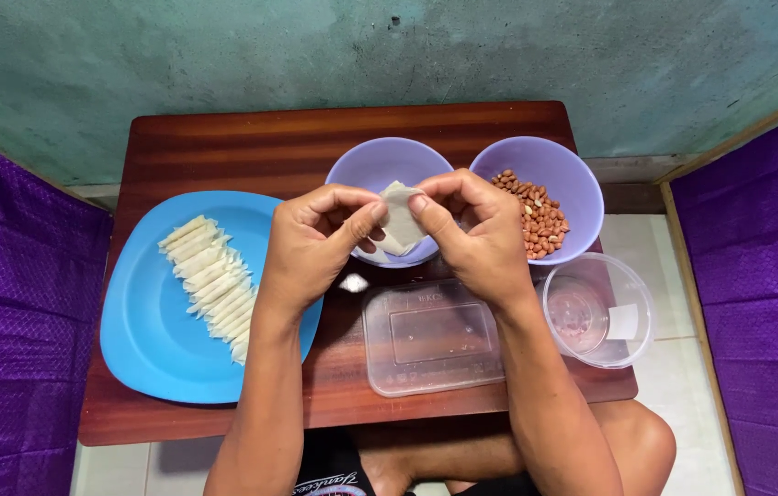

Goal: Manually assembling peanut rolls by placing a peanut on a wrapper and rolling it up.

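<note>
A clear plastic lid (430,335) lies at the desk's (223,147) front edge, a clear round tub (598,310) at its front right corner. The low wooden desk stands against a green wall. Both hands, left hand (315,243) and right hand (473,234), pinch a pale wrapper (400,219) over the empty purple bowl (380,165) at the back edge.

Single head-worn view, looking steeply down, close over low wooden table (223,138); wall beyond.
</note>
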